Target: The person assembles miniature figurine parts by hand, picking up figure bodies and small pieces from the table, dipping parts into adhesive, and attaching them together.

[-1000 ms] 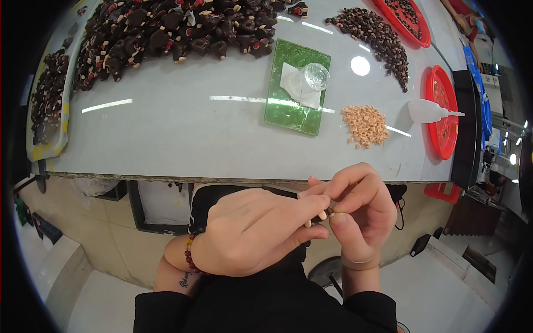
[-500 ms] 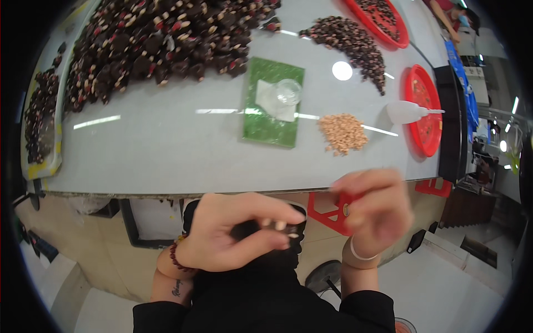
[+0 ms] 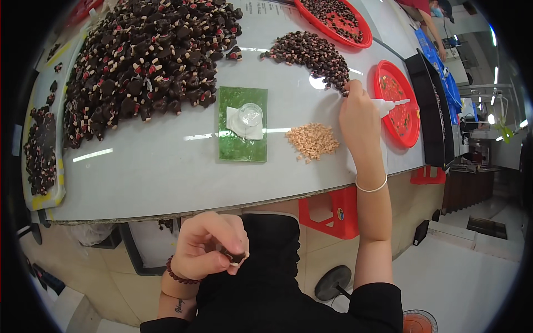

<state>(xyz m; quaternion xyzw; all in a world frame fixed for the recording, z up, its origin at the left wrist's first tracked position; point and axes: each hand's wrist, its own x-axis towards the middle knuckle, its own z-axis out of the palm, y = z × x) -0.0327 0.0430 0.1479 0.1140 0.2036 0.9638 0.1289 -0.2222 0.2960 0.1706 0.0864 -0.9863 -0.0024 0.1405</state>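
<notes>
1. The left hand (image 3: 208, 244), at seven o'clock in the view, is pinching a glossy, dark brown piece (image 3: 233, 256) between thumb and fingers; a pale bit is showing along its edge, and the fingers are hiding most of its shape.
2. The right hand (image 3: 358, 111), at two o'clock, is ending at the tip of a curved heap of small dark pellets (image 3: 308, 53). Its fingertips are bunching together; whether they are gripping a pellet, I cannot tell.
3. Between ten and eleven o'clock, a big pile of lumpy, shiny brown pieces (image 3: 150, 66) is showing cream pegs and red spots.
4. Near the centre, a smooth green slab (image 3: 242, 152) is bearing a folded white pad (image 3: 235, 129) and a clear round cup (image 3: 250, 115).
5. Crumbly tan granules (image 3: 312, 141) are lying at two o'clock on the glossy pale tabletop (image 3: 139, 188).
6. A red oval tray (image 3: 366, 34) is holding more pellets at one o'clock; another red tray (image 3: 408, 136) is lying at two o'clock beside a black crate (image 3: 430, 127).
7. The right hand is partly blocking a translucent white bottle (image 3: 384, 105), whose thin nozzle is pointing toward three o'clock.
8. A printed sheet (image 3: 266, 8) is showing small lines at twelve o'clock; a red plastic stool (image 3: 333, 213), at four o'clock, is carrying a round coloured emblem.
</notes>
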